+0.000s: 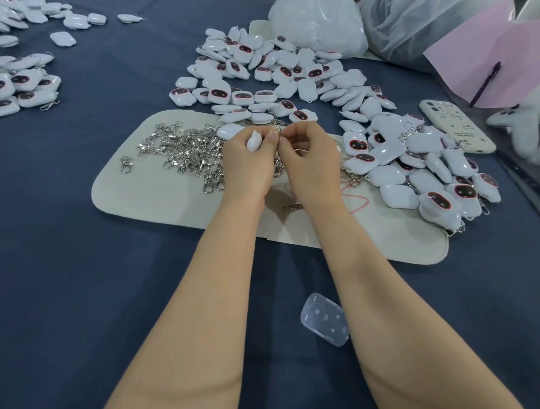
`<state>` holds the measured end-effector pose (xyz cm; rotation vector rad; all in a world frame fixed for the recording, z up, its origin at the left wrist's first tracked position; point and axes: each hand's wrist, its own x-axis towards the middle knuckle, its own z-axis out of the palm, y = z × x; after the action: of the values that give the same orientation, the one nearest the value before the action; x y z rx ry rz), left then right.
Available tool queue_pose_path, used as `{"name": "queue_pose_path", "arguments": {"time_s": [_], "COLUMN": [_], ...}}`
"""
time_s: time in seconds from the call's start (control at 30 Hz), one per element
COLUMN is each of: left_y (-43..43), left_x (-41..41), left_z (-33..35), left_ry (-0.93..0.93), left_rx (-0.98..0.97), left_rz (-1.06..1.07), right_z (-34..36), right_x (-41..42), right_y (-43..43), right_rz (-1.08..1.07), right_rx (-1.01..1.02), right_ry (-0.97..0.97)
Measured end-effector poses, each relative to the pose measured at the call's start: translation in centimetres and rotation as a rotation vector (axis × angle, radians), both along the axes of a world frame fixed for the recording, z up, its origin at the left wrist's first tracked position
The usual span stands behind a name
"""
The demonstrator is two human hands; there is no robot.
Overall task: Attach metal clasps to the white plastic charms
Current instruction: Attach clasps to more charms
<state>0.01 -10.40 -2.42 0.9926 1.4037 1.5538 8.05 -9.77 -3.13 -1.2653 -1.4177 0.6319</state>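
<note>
We judge the step in hand to be the joining itself: one clasp is being worked onto one charm, above the far middle of the pale mat [158,196] that lies on the bench [81,272].

The left hand [246,164] curls around a white charm [254,142], gripping it edge-up so that only its plain glossy rim shows between thumb and fingers. The right hand [310,160] meets it fingertip to fingertip, its fingers bent tight and pinching what we take to be a clasp [300,152] — only a glint of metal ring shows under the knuckles. Whether the ring is already through the charm's loop we cannot tell; the fingers hide the joint.

The next move calls for fine work rather than force, we think: holding the charm still, threading or closing the small ring, then laying the finished piece with the clasped charms [414,165] heaped towards the right edge of the bench.

The charms are small, rounded white plastic shells, smooth and shiny, many with a dark oval window rimmed in red. An unclasped pile [273,78] spreads beyond the mat towards the far edge. The heap of clasps [187,149] — tangled silver hooks and rings — sits on the mat just left of the hands.
</note>
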Motion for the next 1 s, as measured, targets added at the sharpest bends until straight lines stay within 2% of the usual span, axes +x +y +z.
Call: {"name": "queue_pose_path", "arguments": {"time_s": [1.0], "left_y": [-0.02], "left_x": [0.00], "left_z": [-0.07], "left_ry": [-0.018], "left_rx": [-0.008], "left_rz": [0.020], "right_z": [0.12], "right_x": [-0.09], "right_y": [-0.23], "right_rz": [0.032], "right_rx": [-0.016], "right_ry": [0.088]}}
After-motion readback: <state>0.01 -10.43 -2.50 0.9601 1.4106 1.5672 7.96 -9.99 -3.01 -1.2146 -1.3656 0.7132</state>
